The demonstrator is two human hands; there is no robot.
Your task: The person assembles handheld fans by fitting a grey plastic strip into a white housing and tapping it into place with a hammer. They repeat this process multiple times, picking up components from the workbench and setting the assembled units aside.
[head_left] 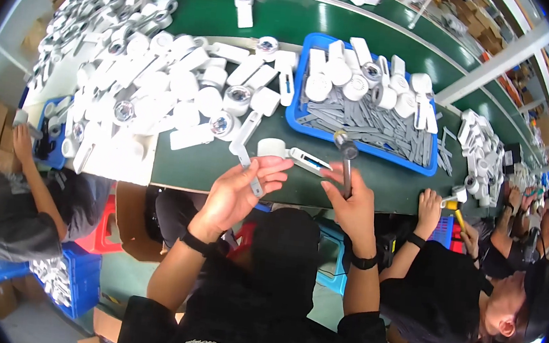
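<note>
My left hand is closed with a flat grey plastic strip held near the thumb. The strip's upper end is close to a white handle piece, and I cannot tell whether they touch. A hammer stands nearly upright in my right hand, head up, its handle between thumb and fingers. Between my hands, on the green bench, lies a white part with a round head. Its slim handle has a dark slot and points toward the hammer.
White round-headed parts pile up on the left. A blue tray beyond my right hand holds grey strips and more white parts. Co-workers sit on both sides; at the right, one person's hand rests by the bench edge near a yellow-handled hammer.
</note>
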